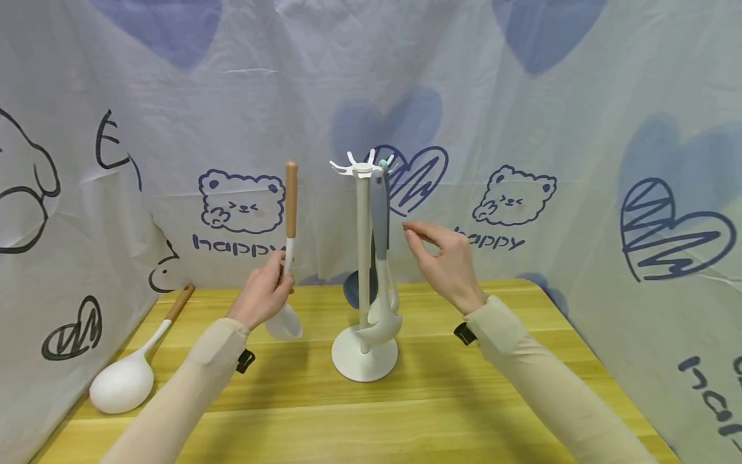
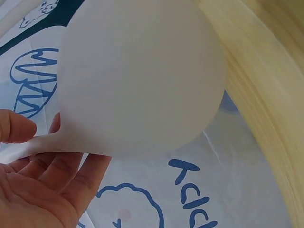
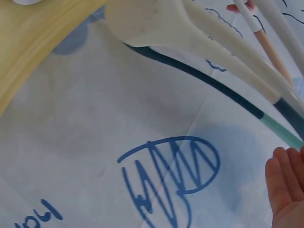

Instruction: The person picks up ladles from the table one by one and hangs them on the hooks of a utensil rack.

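My left hand [image 1: 263, 290] grips the white neck of a cooking utensil [image 1: 292, 203] with a wooden handle, held upright with the handle on top. Its broad, rounded white head [image 2: 142, 80] fills much of the left wrist view; I cannot tell whether it is a spoon or a spatula. To its right stands a white utensil rack [image 1: 363, 245] with hooks around its top. A white ladle with a grey handle [image 1: 379, 216] hangs on its right side. Beside that handle my right hand [image 1: 446, 264] is raised, apart from it, holding nothing, its fingers [image 3: 285, 178] loosely extended.
A dark ladle [image 1: 353, 290] hangs behind the rack's pole. The rack's round base [image 1: 364, 367] stands on the wooden table [image 1: 290, 425]. Far left lies a big white ladle [image 1: 122, 385] with a wooden handle. A printed cloth [image 1: 278, 116] encloses the back and sides.
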A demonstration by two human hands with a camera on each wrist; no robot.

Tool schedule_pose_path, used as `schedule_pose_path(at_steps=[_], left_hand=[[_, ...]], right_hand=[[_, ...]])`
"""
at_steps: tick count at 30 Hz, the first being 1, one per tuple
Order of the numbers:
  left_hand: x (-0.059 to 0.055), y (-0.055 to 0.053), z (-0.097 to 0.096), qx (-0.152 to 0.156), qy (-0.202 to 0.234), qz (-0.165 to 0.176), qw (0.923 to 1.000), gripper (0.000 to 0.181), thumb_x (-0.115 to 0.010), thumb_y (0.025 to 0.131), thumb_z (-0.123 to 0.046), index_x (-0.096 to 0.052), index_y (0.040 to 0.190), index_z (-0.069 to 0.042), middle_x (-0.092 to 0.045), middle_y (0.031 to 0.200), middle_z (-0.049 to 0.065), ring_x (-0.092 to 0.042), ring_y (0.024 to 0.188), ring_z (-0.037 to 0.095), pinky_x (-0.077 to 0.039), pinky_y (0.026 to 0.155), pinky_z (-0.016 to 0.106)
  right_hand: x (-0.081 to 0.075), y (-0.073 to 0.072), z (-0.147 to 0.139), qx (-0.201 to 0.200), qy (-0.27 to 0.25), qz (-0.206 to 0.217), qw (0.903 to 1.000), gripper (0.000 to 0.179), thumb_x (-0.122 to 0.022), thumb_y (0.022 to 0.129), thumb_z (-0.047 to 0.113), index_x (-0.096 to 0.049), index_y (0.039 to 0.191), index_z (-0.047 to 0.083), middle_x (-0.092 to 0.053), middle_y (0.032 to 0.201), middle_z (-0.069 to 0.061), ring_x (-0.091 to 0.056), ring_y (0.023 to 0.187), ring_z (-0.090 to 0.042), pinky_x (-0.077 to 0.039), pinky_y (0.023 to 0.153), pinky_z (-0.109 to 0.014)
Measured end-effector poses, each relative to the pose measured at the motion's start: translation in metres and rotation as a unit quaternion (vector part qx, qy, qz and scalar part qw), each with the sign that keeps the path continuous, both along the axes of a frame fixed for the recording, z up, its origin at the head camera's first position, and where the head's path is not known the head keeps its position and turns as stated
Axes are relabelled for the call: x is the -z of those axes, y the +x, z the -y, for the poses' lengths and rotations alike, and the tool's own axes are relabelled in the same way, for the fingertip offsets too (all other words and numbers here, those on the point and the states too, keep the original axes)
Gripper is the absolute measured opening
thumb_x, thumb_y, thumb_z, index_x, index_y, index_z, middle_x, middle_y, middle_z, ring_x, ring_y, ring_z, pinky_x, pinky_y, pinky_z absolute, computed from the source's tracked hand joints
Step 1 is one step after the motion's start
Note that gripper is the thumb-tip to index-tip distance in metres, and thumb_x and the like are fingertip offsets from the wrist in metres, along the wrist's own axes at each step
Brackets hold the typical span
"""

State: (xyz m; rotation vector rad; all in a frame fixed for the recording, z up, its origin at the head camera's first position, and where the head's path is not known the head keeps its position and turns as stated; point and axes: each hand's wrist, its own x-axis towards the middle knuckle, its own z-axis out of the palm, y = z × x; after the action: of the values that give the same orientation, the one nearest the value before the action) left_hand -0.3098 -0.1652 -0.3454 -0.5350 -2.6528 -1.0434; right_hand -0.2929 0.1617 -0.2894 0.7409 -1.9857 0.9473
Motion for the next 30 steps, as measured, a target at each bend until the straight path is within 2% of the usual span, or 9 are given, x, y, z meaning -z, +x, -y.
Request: schedule_pose_path(at_steps=[5,13,17,22,30], left_hand=[[0.0,0.0,-0.003,0.01,0.0,-0.024,0.9997,0.033,-0.042,0.1,-0.01,-0.04,0.132,-0.005,-0.067,0.095,0.017,-0.068,0.083,0.028,-0.06,0.077,0.051],[-0.003,0.0,-0.011,0.034,0.012,-0.041,0.9985,0.041,-0.044,0.102,-0.011,-0.034,0.142,-0.007,-0.066,0.097,0.017,-0.067,0.085,0.026,-0.059,0.08,0.052],[-0.002,0.0,-0.013,0.037,0.006,-0.047,0.9982,0.04,-0.046,0.101,-0.009,-0.036,0.14,-0.006,-0.066,0.095,0.016,-0.066,0.082,0.024,-0.059,0.079,0.05],[-0.002,-0.001,-0.015,0.043,0.007,-0.063,0.997,0.038,-0.046,0.101,-0.007,-0.038,0.138,-0.005,-0.065,0.091,0.014,-0.064,0.078,0.022,-0.06,0.075,0.045],[-0.011,0.0,-0.017,0.049,0.008,-0.088,0.9949,0.034,-0.045,0.103,-0.009,-0.041,0.136,-0.002,-0.067,0.096,0.019,-0.069,0.082,0.029,-0.061,0.074,0.044]], right_hand=[[-0.013,0.002,0.007,-0.006,-0.012,0.033,0.9994,0.029,-0.06,0.097,0.018,-0.067,0.122,0.005,-0.07,0.122,-0.011,-0.066,0.113,-0.026,-0.053,0.099,-0.037],[-0.045,0.003,0.023,-0.035,-0.057,0.074,0.9951,0.043,-0.056,0.099,0.025,-0.053,0.14,0.011,-0.058,0.138,-0.011,-0.056,0.127,-0.02,-0.045,0.109,-0.031],[-0.059,0.003,0.032,-0.04,-0.064,0.074,0.9944,0.046,-0.055,0.1,0.026,-0.049,0.143,0.009,-0.056,0.141,-0.01,-0.055,0.128,-0.018,-0.044,0.109,-0.026],[-0.068,0.001,0.037,-0.036,-0.074,0.078,0.9936,0.05,-0.056,0.099,0.027,-0.046,0.145,0.009,-0.055,0.143,-0.008,-0.056,0.127,-0.017,-0.045,0.107,-0.023],[-0.076,-0.005,0.042,-0.031,-0.089,0.073,0.9929,0.044,-0.059,0.097,0.025,-0.055,0.138,0.008,-0.06,0.135,-0.01,-0.06,0.121,-0.02,-0.048,0.104,-0.024]])
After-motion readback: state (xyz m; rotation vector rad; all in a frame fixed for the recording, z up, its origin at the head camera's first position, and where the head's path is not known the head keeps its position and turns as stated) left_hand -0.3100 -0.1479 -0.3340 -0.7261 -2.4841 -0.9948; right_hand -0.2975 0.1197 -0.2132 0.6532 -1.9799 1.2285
